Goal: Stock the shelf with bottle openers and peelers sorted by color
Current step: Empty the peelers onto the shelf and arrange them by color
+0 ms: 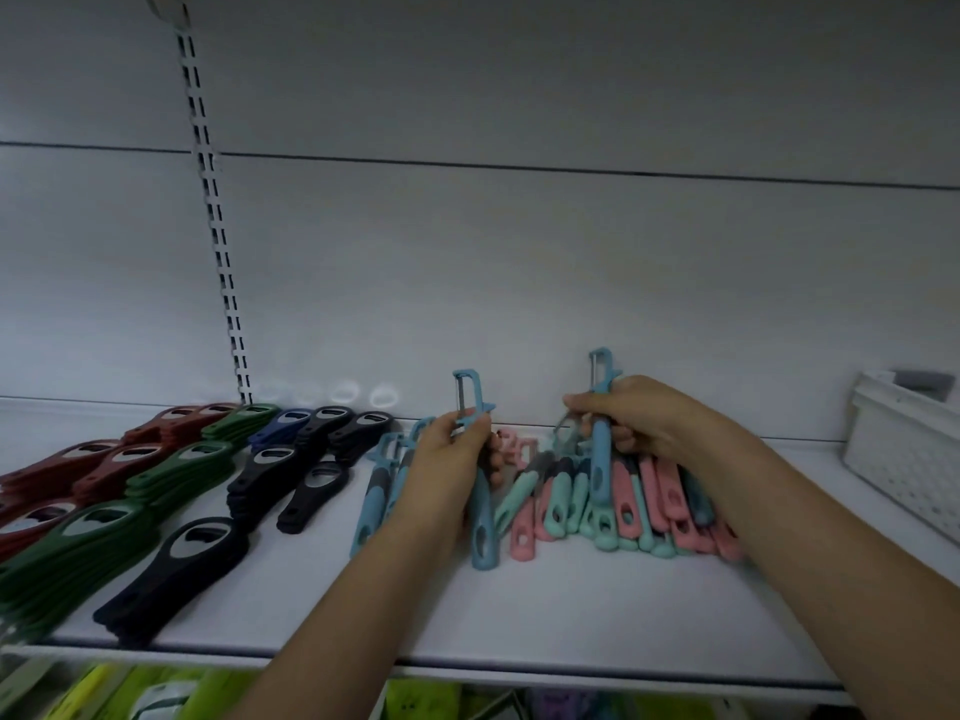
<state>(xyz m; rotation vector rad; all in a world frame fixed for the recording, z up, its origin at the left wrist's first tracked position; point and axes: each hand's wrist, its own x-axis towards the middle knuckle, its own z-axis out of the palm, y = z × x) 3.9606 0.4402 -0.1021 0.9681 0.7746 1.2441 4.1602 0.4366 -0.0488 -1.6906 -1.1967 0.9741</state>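
Note:
On the white shelf (pixel 519 615), my left hand (pixel 449 465) grips a blue peeler (pixel 482 532), blade end up. Two more blue peelers (pixel 373 496) lie just left of it. My right hand (pixel 644 423) holds another blue peeler (pixel 600 459) upright above a mixed heap of pink and mint peelers (pixel 623 517). Bottle openers lie in colour rows on the left: red (pixel 93 459), green (pixel 156 485), one dark blue stack (pixel 278 426) and black (pixel 270 480). A large black opener stack (pixel 171 569) sits near the front edge.
A white perforated basket (pixel 909 454) stands on the shelf at far right. A slotted metal upright (pixel 213 226) runs up the back panel. Green packaged goods (pixel 130 693) hang on the level below the shelf edge.

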